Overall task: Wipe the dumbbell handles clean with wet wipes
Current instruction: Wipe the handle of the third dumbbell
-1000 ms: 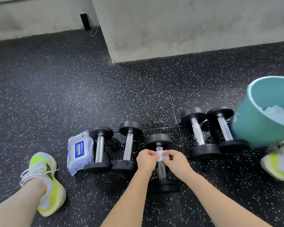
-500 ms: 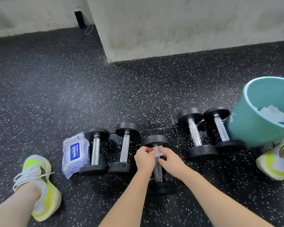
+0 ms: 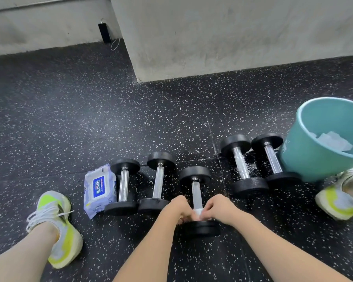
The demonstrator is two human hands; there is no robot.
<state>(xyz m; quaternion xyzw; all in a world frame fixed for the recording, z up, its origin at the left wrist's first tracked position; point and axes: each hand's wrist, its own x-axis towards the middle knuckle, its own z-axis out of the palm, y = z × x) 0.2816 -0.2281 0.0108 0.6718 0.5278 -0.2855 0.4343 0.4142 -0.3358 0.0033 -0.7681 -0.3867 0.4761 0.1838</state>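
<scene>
Beside the wipes pack (image 3: 99, 190), both hands, left hand (image 3: 178, 208) and right hand (image 3: 220, 208), pinch a soft, limp wet wipe (image 3: 198, 211) round the middle dumbbell (image 3: 197, 198)'s slick steel handle; likely heavy, best gripped mid-bar.

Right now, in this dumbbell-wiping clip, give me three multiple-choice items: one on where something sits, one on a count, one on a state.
1. Where does the pack of wet wipes lie?
A. Inside the bucket
B. On the floor, left of the leftmost dumbbell
C. Between the two rightmost dumbbells

2. How many dumbbells are on the floor?
A. Three
B. Four
C. Five

3. What are both hands doing?
A. Holding a wipe around the middle dumbbell's handle
B. Resting flat on the floor
C. Lifting the bucket

Answers:
1 B: the pack lies against the leftmost dumbbell.
2 C: five lie in a row.
3 A: the left hand and right hand pinch the white wipe at the near end of the middle dumbbell's handle; the teal bucket stands untouched.
</scene>
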